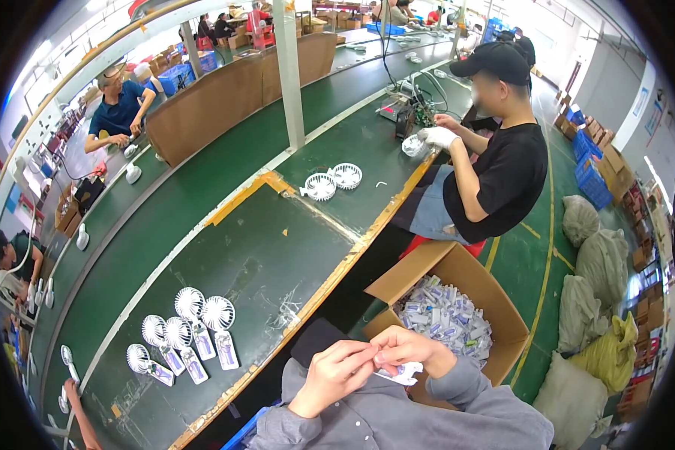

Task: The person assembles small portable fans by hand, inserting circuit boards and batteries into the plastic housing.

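My left hand [339, 376] and my right hand [411, 349] meet in front of my body, fingers pinched together at a small white plastic part [402, 374]. One end of this part sticks out below the right fingers; the rest is hidden by the fingers. To the left on the green bench [259, 300] lies a group of several white handheld fans [178, 332], with round caged heads and handles showing purple. Just beyond my right hand stands an open cardboard box [506, 330] filled with small white and purple pieces [446, 315].
Two white fan heads [332, 181] lie farther up the bench. A co-worker in a black cap [506, 142] sits at the far right, a gloved hand on a fan part. Behind the bench runs a green conveyor [157, 202]. Sacks [581, 315] line the right-hand floor.
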`<state>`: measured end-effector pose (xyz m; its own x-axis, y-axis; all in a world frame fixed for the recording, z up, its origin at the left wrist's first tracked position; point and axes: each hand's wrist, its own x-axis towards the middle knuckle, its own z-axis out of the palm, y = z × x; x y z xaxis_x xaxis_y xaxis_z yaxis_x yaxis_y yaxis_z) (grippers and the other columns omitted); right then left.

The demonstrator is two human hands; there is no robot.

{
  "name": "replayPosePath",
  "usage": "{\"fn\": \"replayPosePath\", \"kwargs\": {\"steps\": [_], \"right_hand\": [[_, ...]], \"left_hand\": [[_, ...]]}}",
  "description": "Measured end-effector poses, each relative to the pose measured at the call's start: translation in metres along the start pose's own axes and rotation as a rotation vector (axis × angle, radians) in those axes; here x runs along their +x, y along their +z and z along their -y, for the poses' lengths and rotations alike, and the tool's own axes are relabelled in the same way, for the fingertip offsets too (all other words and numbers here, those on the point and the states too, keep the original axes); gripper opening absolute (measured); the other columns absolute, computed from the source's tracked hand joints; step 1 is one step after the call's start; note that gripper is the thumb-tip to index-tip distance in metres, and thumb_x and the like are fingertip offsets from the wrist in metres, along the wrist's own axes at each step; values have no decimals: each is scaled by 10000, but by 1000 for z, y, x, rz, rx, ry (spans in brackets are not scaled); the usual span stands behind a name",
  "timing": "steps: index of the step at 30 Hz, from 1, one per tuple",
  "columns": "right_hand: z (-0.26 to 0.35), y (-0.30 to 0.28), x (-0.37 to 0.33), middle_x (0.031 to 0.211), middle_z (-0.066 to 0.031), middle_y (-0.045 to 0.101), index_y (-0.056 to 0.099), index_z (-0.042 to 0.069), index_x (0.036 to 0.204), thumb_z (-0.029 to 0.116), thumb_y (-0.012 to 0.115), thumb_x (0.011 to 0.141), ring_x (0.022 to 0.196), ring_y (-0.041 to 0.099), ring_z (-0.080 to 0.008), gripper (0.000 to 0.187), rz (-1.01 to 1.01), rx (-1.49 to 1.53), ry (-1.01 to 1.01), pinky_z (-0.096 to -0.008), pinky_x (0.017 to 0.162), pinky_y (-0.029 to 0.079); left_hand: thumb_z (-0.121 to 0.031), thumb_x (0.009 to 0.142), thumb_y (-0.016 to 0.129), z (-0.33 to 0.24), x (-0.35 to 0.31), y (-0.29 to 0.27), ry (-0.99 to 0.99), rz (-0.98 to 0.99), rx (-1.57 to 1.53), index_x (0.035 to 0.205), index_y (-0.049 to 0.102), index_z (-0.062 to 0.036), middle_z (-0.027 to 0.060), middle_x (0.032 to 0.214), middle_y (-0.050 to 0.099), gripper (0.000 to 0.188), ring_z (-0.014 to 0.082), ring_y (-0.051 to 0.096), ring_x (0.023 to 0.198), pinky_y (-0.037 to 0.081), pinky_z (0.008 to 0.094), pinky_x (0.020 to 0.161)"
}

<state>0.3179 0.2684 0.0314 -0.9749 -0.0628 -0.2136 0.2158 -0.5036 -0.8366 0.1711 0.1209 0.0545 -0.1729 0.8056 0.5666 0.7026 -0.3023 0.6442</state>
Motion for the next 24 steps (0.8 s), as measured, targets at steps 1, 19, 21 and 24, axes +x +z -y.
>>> {"fn": "replayPosePath", "kwargs": {"steps": [1, 19, 21, 24], "right_hand": [[-1, 0, -4, 631, -45, 598, 622, -4, 878, 158, 594, 920, 496, 554, -86, 170, -20, 9, 31, -193, 436, 343], [-56, -103, -129, 563, -33, 559, 622, 57, 733, 255, 617, 872, 550, 568, -160, 242, -349, 21, -115, -413, 812, 457], [-79, -138, -136, 718, -62, 640, 659, 44, 806, 326, 600, 892, 690, 631, -208, 301, -907, -452, 254, -412, 816, 482], [-86, -129, -115, 1066, -149, 665, 631, -12, 1128, 395, 684, 820, 1017, 619, -282, 514, -869, -1539, 964, -334, 926, 473]], "left_hand": [[-24, 709, 747, -1, -2, 3, -56, -6, -130, 952, 719, -71, 57, 911, 682, 249, 203, 685, 824, 566, 283, 659], [117, 797, 643, 10, 0, 0, -534, -113, -904, 943, 691, 56, 149, 945, 646, 165, 211, 683, 859, 572, 253, 677], [87, 787, 672, 8, -1, 4, -517, -36, -774, 924, 706, 24, 131, 949, 667, 155, 192, 682, 856, 564, 236, 685], [66, 756, 703, 4, -2, 8, -393, 12, -495, 899, 712, 6, 108, 924, 689, 155, 171, 678, 829, 553, 243, 690]]}}
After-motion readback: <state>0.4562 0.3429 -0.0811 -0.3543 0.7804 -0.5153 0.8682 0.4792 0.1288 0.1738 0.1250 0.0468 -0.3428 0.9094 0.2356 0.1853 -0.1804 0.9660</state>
